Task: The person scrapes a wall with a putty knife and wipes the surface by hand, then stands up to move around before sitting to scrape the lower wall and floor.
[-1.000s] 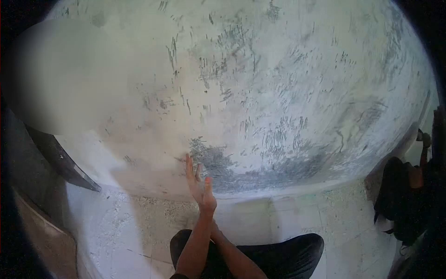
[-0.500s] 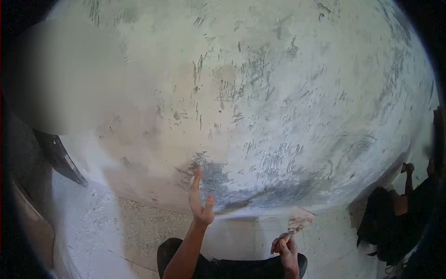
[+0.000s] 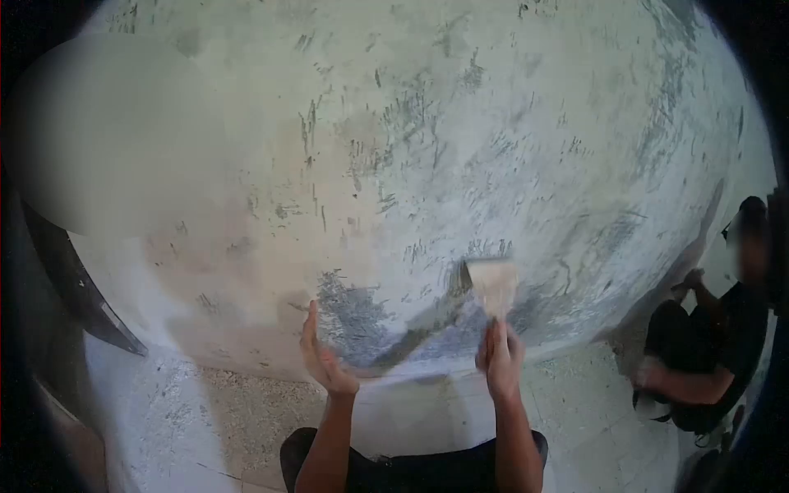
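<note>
My right hand (image 3: 501,357) is wrapped round the handle of a wide-bladed scraper (image 3: 495,287), its blade pointing up with the top edge right at the wall. The wall (image 3: 271,148) is pale, marked by scratches and dark grey patches. To the left, my left hand (image 3: 329,361) is raised with thumb and fingers apart, holding nothing. Its fingertips overlap the left side of a dark scraped patch (image 3: 357,316) low on the wall. The shadow of my right arm and scraper falls between the hands.
Another person (image 3: 699,353) in dark clothes crouches at the right by the wall. Crumbs and flakes (image 3: 238,403) lie on the tiled floor (image 3: 567,419) along the wall's foot. A dark panel (image 3: 90,296) stands at the left.
My right hand has raised the scraper from low near my knee up to the wall. The left hand has shifted slightly left in view. The other person's head now shows.
</note>
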`<action>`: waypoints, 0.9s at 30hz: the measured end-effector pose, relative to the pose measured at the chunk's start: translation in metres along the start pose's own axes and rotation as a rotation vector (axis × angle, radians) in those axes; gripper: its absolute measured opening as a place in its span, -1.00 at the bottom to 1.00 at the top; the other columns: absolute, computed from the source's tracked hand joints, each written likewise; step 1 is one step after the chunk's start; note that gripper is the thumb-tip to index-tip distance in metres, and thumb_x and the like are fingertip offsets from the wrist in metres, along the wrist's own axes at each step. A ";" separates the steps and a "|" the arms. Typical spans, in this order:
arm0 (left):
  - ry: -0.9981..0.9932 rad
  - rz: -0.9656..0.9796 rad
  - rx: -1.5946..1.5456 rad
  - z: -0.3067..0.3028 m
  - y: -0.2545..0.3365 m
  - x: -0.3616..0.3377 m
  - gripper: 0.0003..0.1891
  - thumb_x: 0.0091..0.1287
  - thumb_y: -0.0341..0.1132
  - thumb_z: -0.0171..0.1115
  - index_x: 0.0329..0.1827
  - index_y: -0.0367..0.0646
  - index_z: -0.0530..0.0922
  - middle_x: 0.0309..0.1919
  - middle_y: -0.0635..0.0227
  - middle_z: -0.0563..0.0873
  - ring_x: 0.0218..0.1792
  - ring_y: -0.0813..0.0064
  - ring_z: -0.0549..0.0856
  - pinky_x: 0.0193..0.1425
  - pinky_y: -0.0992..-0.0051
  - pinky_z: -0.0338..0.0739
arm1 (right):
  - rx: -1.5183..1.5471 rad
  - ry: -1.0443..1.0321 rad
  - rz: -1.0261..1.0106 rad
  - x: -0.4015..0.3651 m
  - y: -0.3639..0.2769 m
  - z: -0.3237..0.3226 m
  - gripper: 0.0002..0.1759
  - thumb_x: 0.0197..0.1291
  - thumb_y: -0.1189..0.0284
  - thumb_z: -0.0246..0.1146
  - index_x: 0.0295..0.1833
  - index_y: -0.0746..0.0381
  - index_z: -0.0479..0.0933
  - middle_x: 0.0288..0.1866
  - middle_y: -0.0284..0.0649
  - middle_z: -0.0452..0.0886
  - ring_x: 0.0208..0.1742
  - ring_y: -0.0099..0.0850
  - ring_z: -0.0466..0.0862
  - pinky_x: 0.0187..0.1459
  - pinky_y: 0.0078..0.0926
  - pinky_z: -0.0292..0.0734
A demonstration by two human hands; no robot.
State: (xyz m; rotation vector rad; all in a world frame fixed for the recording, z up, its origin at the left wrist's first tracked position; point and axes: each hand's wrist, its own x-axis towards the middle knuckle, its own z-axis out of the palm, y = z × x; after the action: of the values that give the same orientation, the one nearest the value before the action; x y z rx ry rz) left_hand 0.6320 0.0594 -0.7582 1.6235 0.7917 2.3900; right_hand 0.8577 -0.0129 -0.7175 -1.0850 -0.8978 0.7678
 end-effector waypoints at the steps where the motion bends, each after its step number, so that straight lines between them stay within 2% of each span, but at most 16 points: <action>1: -0.006 -0.010 -0.004 -0.001 0.005 -0.001 -0.39 0.43 -0.01 -0.32 0.26 -0.44 0.22 0.24 -0.16 0.36 0.28 0.06 0.36 0.38 0.15 0.12 | 0.047 -0.014 -0.019 0.020 -0.010 0.007 -0.58 0.40 0.16 -0.04 -0.46 0.20 0.33 -0.71 -0.47 0.21 -0.75 -0.69 0.17 -0.72 -0.66 0.04; 2: 0.017 -0.028 0.027 -0.001 0.009 -0.001 -0.40 0.43 0.01 -0.32 0.25 -0.41 0.22 0.23 -0.16 0.36 0.27 0.06 0.36 0.38 0.14 0.13 | 0.099 -0.028 -0.042 0.035 -0.019 0.012 -0.59 0.40 0.15 -0.03 -0.44 0.21 0.33 -0.72 -0.48 0.16 -0.78 -0.69 0.09 -0.75 -0.64 -0.03; 3: 0.041 -0.043 0.056 0.000 0.009 0.000 -0.40 0.43 0.02 -0.33 0.24 -0.39 0.23 0.22 -0.16 0.37 0.27 0.05 0.37 0.38 0.13 0.13 | 0.099 -0.020 -0.044 0.040 -0.029 0.017 -0.59 0.40 0.15 -0.03 -0.44 0.21 0.33 -0.72 -0.48 0.16 -0.78 -0.69 0.09 -0.75 -0.64 -0.03; 5: 0.057 -0.016 0.048 0.001 0.007 0.002 -0.41 0.44 0.03 -0.34 0.23 -0.37 0.23 0.21 -0.15 0.37 0.27 0.05 0.37 0.38 0.12 0.14 | 0.152 -0.016 -0.089 0.037 -0.051 0.025 -0.59 0.39 0.17 -0.01 -0.44 0.21 0.38 -0.71 -0.47 0.25 -0.72 -0.68 0.22 -0.70 -0.65 0.08; 6: 0.078 0.011 0.045 0.000 0.006 0.002 -0.42 0.44 0.03 -0.35 0.22 -0.34 0.23 0.20 -0.15 0.38 0.26 0.05 0.37 0.37 0.12 0.15 | 0.074 0.065 -0.047 0.027 -0.050 0.027 -0.60 0.37 0.16 0.02 -0.42 0.23 0.40 -0.72 -0.47 0.25 -0.73 -0.69 0.20 -0.71 -0.64 0.07; 9: 0.083 -0.031 0.067 -0.004 0.003 0.003 -0.44 0.45 0.00 -0.34 0.23 -0.34 0.21 0.21 -0.14 0.38 0.27 0.05 0.37 0.38 0.12 0.14 | 0.002 -0.004 0.018 0.005 -0.044 0.033 -0.59 0.37 0.14 0.02 -0.40 0.23 0.41 -0.72 -0.48 0.25 -0.74 -0.69 0.19 -0.72 -0.63 0.06; 11: 0.074 -0.031 0.089 -0.002 0.002 0.001 -0.44 0.44 0.00 -0.37 0.23 -0.33 0.22 0.22 -0.14 0.37 0.27 0.06 0.37 0.39 0.12 0.12 | -0.021 0.056 0.026 0.026 -0.047 0.032 -0.59 0.36 0.15 0.03 -0.44 0.22 0.41 -0.72 -0.49 0.25 -0.74 -0.70 0.19 -0.72 -0.64 0.05; 13: 0.073 -0.023 0.119 -0.006 0.005 0.000 -0.44 0.44 0.00 -0.39 0.23 -0.33 0.22 0.22 -0.14 0.37 0.27 0.06 0.36 0.40 0.13 0.09 | 0.262 -0.017 -0.012 0.036 -0.063 0.035 -0.58 0.35 0.15 0.05 -0.47 0.21 0.40 -0.72 -0.47 0.26 -0.74 -0.70 0.20 -0.71 -0.67 0.05; 15: 0.097 -0.049 0.042 -0.004 0.004 0.001 -0.42 0.43 0.01 -0.45 0.23 -0.30 0.24 0.23 -0.13 0.37 0.28 0.06 0.36 0.43 0.13 0.03 | 0.251 0.001 -0.028 0.011 -0.077 0.040 -0.58 0.36 0.14 0.04 -0.48 0.20 0.39 -0.72 -0.49 0.22 -0.75 -0.72 0.15 -0.72 -0.67 0.00; 18: 0.100 -0.043 0.019 0.001 0.006 0.000 -0.41 0.43 0.01 -0.48 0.24 -0.29 0.25 0.24 -0.11 0.38 0.29 0.09 0.35 0.45 0.14 -0.02 | 0.165 0.016 0.114 -0.017 -0.071 0.041 -0.57 0.37 0.14 0.00 -0.50 0.17 0.34 -0.72 -0.52 0.17 -0.76 -0.71 0.09 -0.74 -0.65 -0.05; 21: 0.060 0.036 0.064 0.002 0.002 -0.008 -0.42 0.43 0.02 -0.46 0.23 -0.29 0.25 0.24 -0.08 0.38 0.29 0.10 0.35 0.45 0.14 -0.01 | 0.244 -0.019 0.085 0.028 -0.055 0.030 -0.55 0.37 0.12 0.02 -0.53 0.17 0.32 -0.73 -0.50 0.19 -0.77 -0.70 0.13 -0.74 -0.66 -0.03; 23: 0.064 0.016 0.038 0.006 0.007 -0.005 -0.40 0.43 0.05 -0.45 0.22 -0.29 0.27 0.23 -0.05 0.39 0.29 0.12 0.34 0.43 0.14 0.02 | 0.240 0.010 0.047 0.016 -0.066 0.037 -0.54 0.36 0.10 0.01 -0.52 0.17 0.33 -0.73 -0.50 0.19 -0.77 -0.71 0.12 -0.74 -0.67 -0.02; 25: 0.072 -0.015 0.023 0.004 0.008 -0.007 -0.38 0.43 0.08 -0.44 0.22 -0.29 0.29 0.22 -0.02 0.40 0.29 0.14 0.34 0.42 0.15 0.06 | 0.264 -0.058 0.135 -0.009 -0.072 0.037 -0.54 0.37 0.09 0.00 -0.51 0.17 0.34 -0.73 -0.50 0.19 -0.76 -0.71 0.11 -0.73 -0.67 -0.01; 27: 0.044 -0.005 0.083 0.001 0.002 -0.009 -0.41 0.44 0.01 -0.45 0.26 -0.31 0.22 0.23 -0.09 0.38 0.29 0.08 0.34 0.44 0.13 0.00 | 0.250 -0.075 0.168 -0.003 -0.072 0.036 -0.54 0.37 0.09 -0.01 -0.50 0.17 0.34 -0.72 -0.50 0.19 -0.76 -0.71 0.11 -0.74 -0.67 -0.01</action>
State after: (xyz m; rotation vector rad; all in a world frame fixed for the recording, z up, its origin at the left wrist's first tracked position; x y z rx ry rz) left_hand 0.6372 0.0541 -0.7645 1.6018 0.9128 2.4280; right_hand 0.8311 -0.0220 -0.6418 -0.9221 -0.7560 1.0376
